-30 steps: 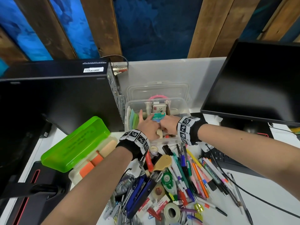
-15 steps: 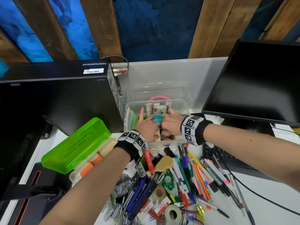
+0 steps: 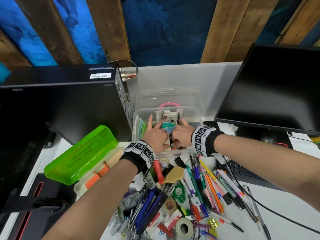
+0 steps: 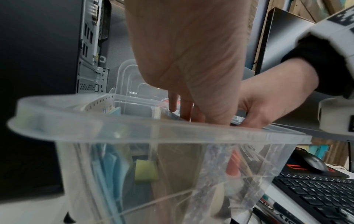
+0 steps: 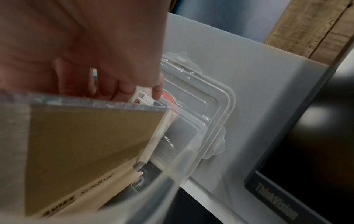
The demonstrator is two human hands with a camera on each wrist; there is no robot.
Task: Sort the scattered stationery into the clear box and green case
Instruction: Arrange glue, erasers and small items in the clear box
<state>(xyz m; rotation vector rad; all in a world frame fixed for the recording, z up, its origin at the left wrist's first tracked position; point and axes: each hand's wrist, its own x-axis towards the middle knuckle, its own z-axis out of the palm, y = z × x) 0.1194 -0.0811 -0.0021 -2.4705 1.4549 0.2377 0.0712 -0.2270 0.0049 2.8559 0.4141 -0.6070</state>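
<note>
Inside the clear box (image 3: 138, 113) at the counter's rear, both my hands seat a teal staple box (image 3: 169, 127), left fingers (image 3: 150, 120) spread, right fingers curled on it; next, the pile needs picking, green case (image 3: 81, 153) standing open.

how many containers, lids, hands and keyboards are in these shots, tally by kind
clear box: 1
green case: 1
loose clear lid: 1
hands: 2, the left hand and the right hand, both reaching into the clear box
keyboard: 1
total: 6
</note>
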